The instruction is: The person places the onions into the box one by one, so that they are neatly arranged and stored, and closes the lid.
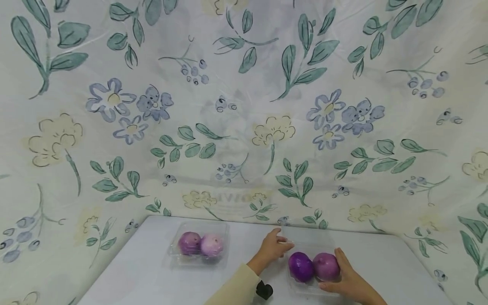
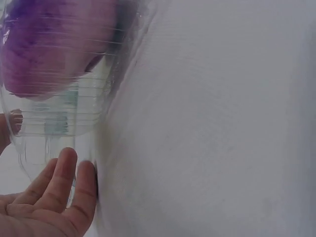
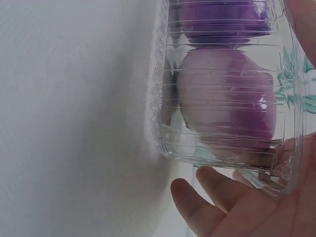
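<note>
A clear plastic clamshell box (image 1: 312,289) stands on the right half of the table. Inside it sit a dark purple onion (image 1: 301,267) and a lighter purple onion (image 1: 326,266), side by side. My right hand (image 1: 352,279) grips the box's right end, thumb at the front and a finger farther back. In the right wrist view, fingers (image 3: 207,197) spread along that end. My left hand (image 1: 270,250) is at the box's back left corner, fingers extended near the transparent lid (image 1: 309,235). Whether they touch it is unclear in the left wrist view, where fingers (image 2: 64,173) look fairly straight.
Another clear box (image 1: 200,260) with two pinkish purple onions (image 1: 201,244) stands on the left of the white table (image 1: 126,271). A small black object (image 1: 264,290) lies beside the left sleeve. Behind the table hangs a floral cloth (image 1: 236,148).
</note>
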`<state>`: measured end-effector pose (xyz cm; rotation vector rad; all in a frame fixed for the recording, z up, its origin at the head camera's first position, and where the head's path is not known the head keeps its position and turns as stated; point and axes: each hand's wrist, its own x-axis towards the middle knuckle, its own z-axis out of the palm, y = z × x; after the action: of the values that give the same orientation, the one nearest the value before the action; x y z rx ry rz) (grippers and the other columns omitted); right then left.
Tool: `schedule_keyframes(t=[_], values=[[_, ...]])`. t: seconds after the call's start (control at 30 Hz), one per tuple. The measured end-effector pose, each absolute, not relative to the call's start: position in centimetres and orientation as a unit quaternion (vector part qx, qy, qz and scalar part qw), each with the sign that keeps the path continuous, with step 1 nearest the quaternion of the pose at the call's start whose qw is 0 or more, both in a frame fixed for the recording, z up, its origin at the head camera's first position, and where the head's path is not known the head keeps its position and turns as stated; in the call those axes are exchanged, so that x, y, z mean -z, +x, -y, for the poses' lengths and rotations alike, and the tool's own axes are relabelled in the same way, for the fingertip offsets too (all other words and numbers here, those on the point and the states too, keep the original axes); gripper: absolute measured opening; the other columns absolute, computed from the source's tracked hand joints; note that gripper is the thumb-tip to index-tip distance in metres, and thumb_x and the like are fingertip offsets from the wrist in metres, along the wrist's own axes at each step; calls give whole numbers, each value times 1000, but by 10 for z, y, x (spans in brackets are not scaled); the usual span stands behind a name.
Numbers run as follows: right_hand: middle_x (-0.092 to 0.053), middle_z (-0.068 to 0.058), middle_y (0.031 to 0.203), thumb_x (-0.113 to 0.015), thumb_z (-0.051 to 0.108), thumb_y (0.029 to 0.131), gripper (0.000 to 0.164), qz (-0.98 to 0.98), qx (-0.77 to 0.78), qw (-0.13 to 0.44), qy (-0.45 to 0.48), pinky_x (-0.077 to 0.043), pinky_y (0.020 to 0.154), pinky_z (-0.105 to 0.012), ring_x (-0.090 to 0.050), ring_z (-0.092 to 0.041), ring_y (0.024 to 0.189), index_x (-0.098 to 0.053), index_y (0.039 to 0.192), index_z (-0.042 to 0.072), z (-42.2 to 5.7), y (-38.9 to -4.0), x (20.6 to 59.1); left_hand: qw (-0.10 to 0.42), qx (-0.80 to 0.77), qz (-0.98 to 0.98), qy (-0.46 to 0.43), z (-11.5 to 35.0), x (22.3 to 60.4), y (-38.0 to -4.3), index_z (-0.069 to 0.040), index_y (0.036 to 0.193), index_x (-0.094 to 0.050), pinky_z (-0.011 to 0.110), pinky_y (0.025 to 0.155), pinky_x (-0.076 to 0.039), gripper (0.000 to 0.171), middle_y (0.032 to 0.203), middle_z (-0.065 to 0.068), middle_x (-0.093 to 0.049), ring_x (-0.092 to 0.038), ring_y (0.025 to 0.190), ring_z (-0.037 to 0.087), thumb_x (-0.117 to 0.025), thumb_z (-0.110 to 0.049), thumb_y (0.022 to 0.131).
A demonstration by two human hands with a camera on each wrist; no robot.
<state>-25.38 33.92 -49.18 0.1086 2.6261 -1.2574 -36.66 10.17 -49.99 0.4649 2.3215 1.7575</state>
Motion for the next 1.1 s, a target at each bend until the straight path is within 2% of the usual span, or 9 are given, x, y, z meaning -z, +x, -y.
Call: schedule_keyframes(t=[0.17,0.37,0.67,0.93,1.1], values=[[13,-35,159,-80,43,79,126,-894,432,113,29,-3,110,-73,6,-59,143,8,154,-7,-338,-253,490,70,-577,-792,189,-102,498,-369,10,145,-38,40,85,-59,74,127,23,-64,-68,107,33,-76,-14,86],[11,-35,159,-81,43,78,127,-899,424,109,28,-3,111,-73,4,-58,144,7,154,-7,-337,-254,488,47,-571,-793,208,-104,493,-368,7,142,-43,31,77,-60,68,127,19,-65,-70,102,27,-76,-8,85],[13,-36,158,-81,41,79,126,-905,414,101,14,-3,111,-72,6,-58,144,8,154,-7,-338,-255,488,23,-556,-802,218,-103,489,-365,6,138,-46,30,75,-59,61,124,21,-65,-70,97,27,-75,-5,85],[14,-36,158,-81,40,79,127,-900,423,102,9,0,110,-72,9,-58,143,9,153,-8,-338,-253,486,-13,-549,-803,231,-104,482,-360,6,132,-53,36,79,-57,52,118,22,-68,-67,97,31,-71,-15,89],[14,-36,158,-81,40,79,126,-890,440,113,19,0,110,-72,8,-58,143,9,153,-8,-337,-252,488,-20,-540,-809,231,-103,482,-351,2,132,-53,35,79,-55,51,117,22,-66,-65,99,31,-71,-19,89]])
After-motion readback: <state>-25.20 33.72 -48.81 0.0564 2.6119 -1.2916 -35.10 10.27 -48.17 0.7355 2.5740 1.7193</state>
